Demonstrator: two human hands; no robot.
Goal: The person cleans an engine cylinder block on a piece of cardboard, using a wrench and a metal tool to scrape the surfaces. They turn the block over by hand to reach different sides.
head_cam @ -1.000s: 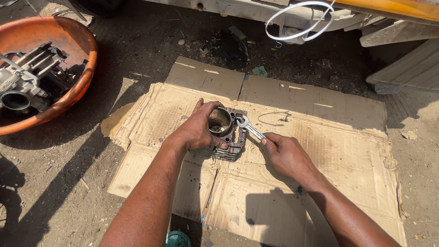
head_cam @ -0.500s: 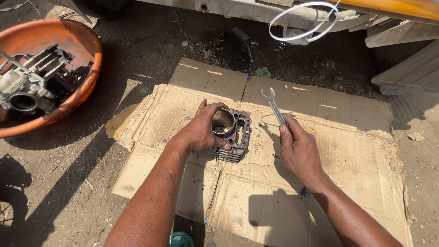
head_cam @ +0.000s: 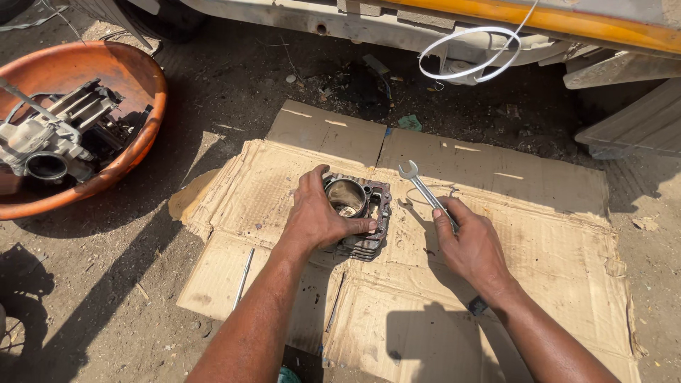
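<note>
- While it sits on the cardboard (head_cam: 539, 234), the engine cylinder (head_cam: 358, 213) is clamped under my left hand (head_cam: 317, 218) — bore up, so it can't slide.
- My right hand (head_cam: 474, 245) grasps a spanner (head_cam: 424, 190), open end raised just beside the cylinder.
- Off left, well apart — an orange basin (head_cam: 138, 81) keeps other engine parts (head_cam: 60, 135) together.

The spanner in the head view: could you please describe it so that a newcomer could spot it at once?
Find the flattened cardboard on the dirt. Near its middle the left hand grips a finned cylinder block, and just right of it the right hand holds the spanner. It is the slim, bright steel bar with an open forked end pointing away, unlike the dark, bulky block.
</note>
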